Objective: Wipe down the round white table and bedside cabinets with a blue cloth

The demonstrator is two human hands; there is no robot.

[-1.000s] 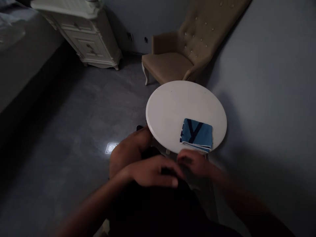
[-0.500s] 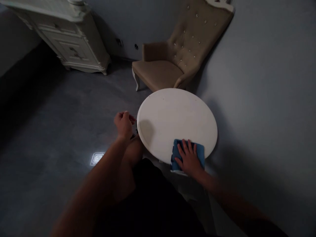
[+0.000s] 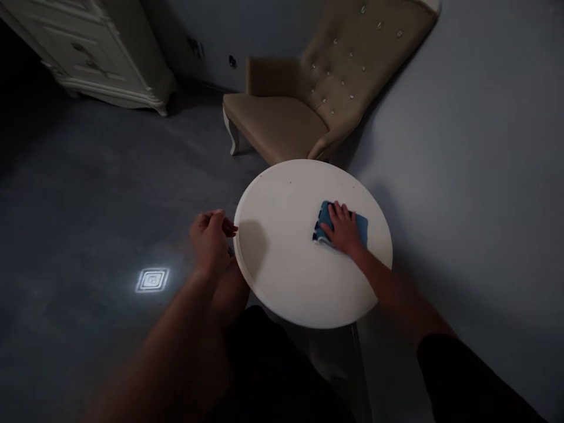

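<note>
Head view: laid right hand [image 3: 346, 234] flat, spread, ungrasping, directly atop folded rectangular blue cloth [image 3: 361, 225], toward right edge of round white table surface [image 3: 295, 276]; held left hand [image 3: 210, 239] farther from cloth, curled beside left edge; could not confirm grasp.

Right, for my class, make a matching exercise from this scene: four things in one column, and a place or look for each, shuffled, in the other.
Column one
1. Right hand
2. Left hand
3. Blue cloth
4. Armchair

Column two
A. Tan, with a buttoned back
B. Lying under a palm on the white table
C. Spread over the cloth
D. By the table's left rim

Pairs: 1-C, 2-D, 3-B, 4-A
</note>
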